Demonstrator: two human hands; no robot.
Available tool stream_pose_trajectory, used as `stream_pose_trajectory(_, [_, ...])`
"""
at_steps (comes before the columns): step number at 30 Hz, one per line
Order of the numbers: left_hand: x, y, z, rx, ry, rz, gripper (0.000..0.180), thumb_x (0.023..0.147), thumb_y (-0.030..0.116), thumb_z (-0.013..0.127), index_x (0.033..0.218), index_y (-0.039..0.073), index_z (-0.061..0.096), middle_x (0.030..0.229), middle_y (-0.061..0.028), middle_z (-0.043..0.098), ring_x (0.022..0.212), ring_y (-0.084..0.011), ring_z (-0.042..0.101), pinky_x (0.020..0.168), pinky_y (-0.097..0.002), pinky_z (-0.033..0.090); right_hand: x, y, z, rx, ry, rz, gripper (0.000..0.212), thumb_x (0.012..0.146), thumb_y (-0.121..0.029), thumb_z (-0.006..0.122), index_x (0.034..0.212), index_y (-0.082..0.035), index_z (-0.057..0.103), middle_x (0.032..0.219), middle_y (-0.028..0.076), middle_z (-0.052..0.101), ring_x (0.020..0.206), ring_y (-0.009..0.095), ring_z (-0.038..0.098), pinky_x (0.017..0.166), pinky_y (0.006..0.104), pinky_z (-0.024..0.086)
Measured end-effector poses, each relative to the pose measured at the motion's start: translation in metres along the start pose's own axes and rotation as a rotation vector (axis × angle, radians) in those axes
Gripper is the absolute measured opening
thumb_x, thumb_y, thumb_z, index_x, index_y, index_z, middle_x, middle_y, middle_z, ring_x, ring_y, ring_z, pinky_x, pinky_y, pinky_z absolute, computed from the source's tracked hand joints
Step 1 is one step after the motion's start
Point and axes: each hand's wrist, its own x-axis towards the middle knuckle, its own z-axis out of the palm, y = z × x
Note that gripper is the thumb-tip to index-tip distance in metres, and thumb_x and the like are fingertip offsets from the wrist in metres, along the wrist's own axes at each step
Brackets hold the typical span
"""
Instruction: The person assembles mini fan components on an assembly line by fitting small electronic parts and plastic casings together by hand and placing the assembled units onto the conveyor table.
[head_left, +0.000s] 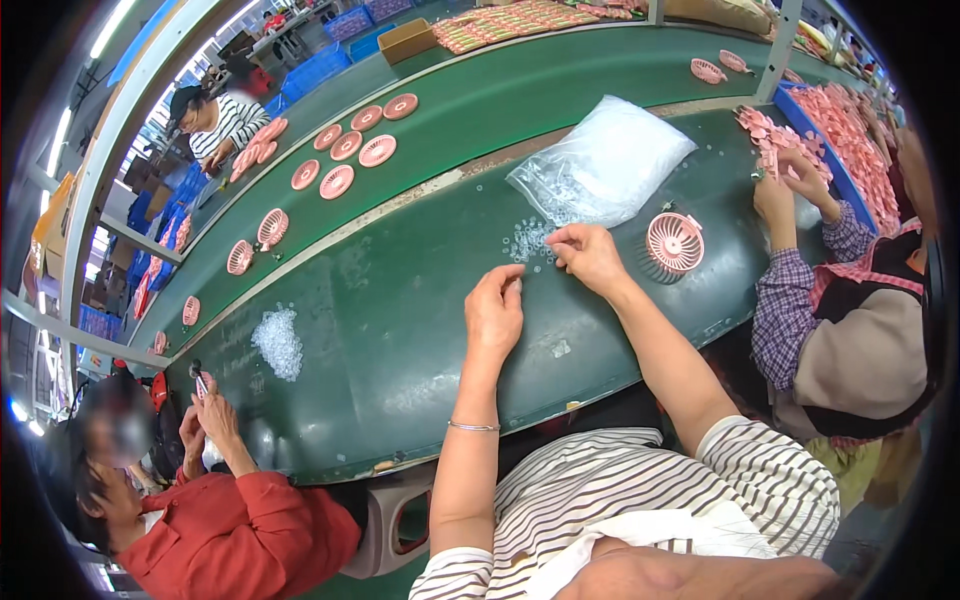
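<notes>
My right hand (592, 258) reaches to the edge of a loose pile of small clear plastic rings (527, 243). Its thumb and fingertips are pinched together there; anything between them is too small to make out. Just nearer and to the left is my left hand (494, 312), fingers curled in and thumb against them, their contents hidden. Behind the pile lies a clear plastic bag (620, 165) bulging with whitish small parts. A round pink slatted fan cage (675, 243) sits on the table to the right of my right hand.
A green conveyor belt (450, 115) runs behind the green worktable (400, 370), carrying pink round covers (377, 150) and cages (272, 228). Co-workers' hands work at left (212, 420) and right (780, 195). Another ring pile (277, 343) lies left; a blue bin (815, 140) of pink parts stands right.
</notes>
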Motion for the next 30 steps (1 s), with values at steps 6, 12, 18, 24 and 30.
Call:
stream_pose_trajectory(6, [0.014, 0.014, 0.021, -0.183, 0.039, -0.091, 0.02, 0.082, 0.002, 0.06, 0.102, 0.001, 0.065, 0.088, -0.0085, 0.069, 0.081, -0.0134, 0.065, 0.075, -0.0271, 0.051, -0.001, -0.004, -0.002, 0.224, -0.103, 0.081, 0.011, 0.08, -0.002, 0.062, 0.089, 0.002, 0.067, 0.07, 0.006, 0.065, 0.058, 0.01, 0.06, 0.048, 0.0226, 0.047])
stream_pose_trajectory(12, [0.018, 0.011, 0.036, -0.172, 0.07, -0.077, 0.015, 0.081, 0.004, 0.065, 0.095, 0.0, 0.067, 0.087, -0.0089, 0.069, 0.073, -0.0118, 0.064, 0.069, -0.0257, 0.051, 0.0, -0.004, -0.003, 0.246, -0.144, 0.098, 0.01, 0.079, 0.0, 0.062, 0.088, 0.004, 0.066, 0.07, 0.006, 0.064, 0.056, 0.009, 0.059, 0.046, 0.0222, 0.045])
stream_pose_trajectory(18, [0.019, 0.008, 0.037, -0.124, 0.114, 0.002, 0.01, 0.082, 0.006, 0.065, 0.09, 0.0, 0.066, 0.08, -0.0085, 0.067, 0.069, -0.0127, 0.063, 0.065, -0.0263, 0.05, -0.002, -0.007, -0.002, 0.25, -0.16, 0.116, 0.009, 0.08, -0.001, 0.062, 0.088, 0.003, 0.064, 0.071, 0.005, 0.063, 0.057, 0.008, 0.057, 0.046, 0.0199, 0.043])
stream_pose_trajectory(24, [0.019, 0.001, 0.038, -0.081, 0.135, 0.028, 0.007, 0.082, 0.006, 0.062, 0.087, 0.002, 0.062, 0.081, -0.0127, 0.063, 0.069, -0.0261, 0.063, 0.063, -0.0356, 0.049, -0.004, -0.012, 0.004, 0.246, -0.137, 0.13, 0.01, 0.079, -0.003, 0.063, 0.087, 0.002, 0.064, 0.072, 0.005, 0.064, 0.057, 0.007, 0.056, 0.046, 0.0197, 0.042])
stream_pose_trajectory(30, [0.016, 0.006, 0.036, 0.003, 0.133, 0.032, 0.007, 0.082, 0.007, 0.061, 0.087, 0.003, 0.06, 0.083, -0.0126, 0.062, 0.072, -0.0297, 0.061, 0.066, -0.0385, 0.048, -0.004, -0.008, 0.004, 0.263, -0.129, 0.153, 0.01, 0.079, -0.005, 0.063, 0.086, 0.001, 0.064, 0.071, 0.005, 0.064, 0.056, 0.008, 0.058, 0.044, 0.021, 0.044])
